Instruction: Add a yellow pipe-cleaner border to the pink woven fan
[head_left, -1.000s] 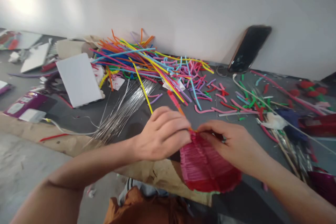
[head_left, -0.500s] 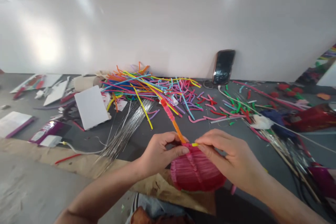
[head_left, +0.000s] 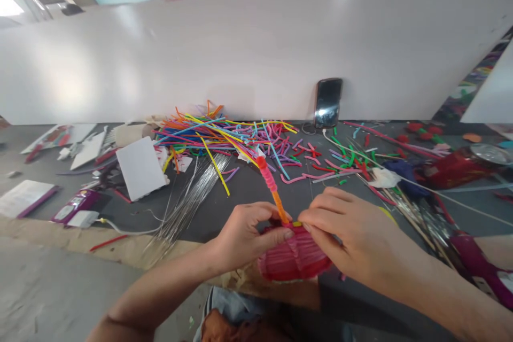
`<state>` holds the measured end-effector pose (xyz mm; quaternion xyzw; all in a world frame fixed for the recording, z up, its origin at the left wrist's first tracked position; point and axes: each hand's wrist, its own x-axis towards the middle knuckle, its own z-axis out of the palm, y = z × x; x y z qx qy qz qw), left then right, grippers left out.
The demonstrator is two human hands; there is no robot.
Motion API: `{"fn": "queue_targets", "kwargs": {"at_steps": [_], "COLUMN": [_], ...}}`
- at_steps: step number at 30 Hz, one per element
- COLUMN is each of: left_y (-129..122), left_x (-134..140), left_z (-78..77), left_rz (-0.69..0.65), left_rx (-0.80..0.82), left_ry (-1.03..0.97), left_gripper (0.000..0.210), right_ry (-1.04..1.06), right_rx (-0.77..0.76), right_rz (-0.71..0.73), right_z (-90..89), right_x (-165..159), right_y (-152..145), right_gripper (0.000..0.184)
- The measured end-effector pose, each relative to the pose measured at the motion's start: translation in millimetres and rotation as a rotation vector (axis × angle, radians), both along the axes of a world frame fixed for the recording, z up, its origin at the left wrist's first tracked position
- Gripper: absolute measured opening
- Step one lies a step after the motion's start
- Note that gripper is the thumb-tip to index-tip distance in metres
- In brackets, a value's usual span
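A rounded pink and red piece with a ribbed surface (head_left: 294, 259) hangs below my hands, over the table's near edge. From its top rises a stem wrapped in orange, pink and red pipe cleaner (head_left: 270, 181). My left hand (head_left: 252, 235) is closed around the base of that stem, thumb on the near side. With thumb and fingertips, my right hand (head_left: 340, 230) pinches a yellow pipe cleaner (head_left: 296, 224) at the top of the pink piece. Most of the yellow one is hidden behind the right fingers.
Behind my hands lies a heap of coloured pipe cleaners (head_left: 216, 131), with thin metal wires (head_left: 192, 192) to its left. A phone (head_left: 328, 102) leans on the white partition (head_left: 200, 53). A white card (head_left: 141, 167), a purple glue gun (head_left: 476, 262) and a red can (head_left: 460, 168) surround the area.
The head view has shifted slightly. My right fingers sit closer to the stem, and less of the yellow pipe cleaner shows. The left hand keeps its hold.
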<state>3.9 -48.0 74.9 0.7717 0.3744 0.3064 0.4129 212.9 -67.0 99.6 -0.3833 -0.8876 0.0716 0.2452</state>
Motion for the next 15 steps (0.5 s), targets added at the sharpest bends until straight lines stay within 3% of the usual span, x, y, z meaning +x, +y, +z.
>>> {"fn": "queue_targets", "kwargs": {"at_steps": [11, 15], "left_y": [1, 3], "left_x": [9, 12], "left_z": [0.2, -4.7], "left_rz": [0.044, 0.117], "left_rx": [-0.069, -0.175], "left_ry": [-0.046, -0.127], "left_gripper": [0.007, 0.004], "right_ry": [-0.045, 0.078], "right_rx": [0.028, -0.023], "right_rz": [0.018, 0.018], "right_z": [-1.5, -8.5], "right_x": [-1, 0], "right_y": [3, 5], "right_gripper": [0.023, 0.022]}}
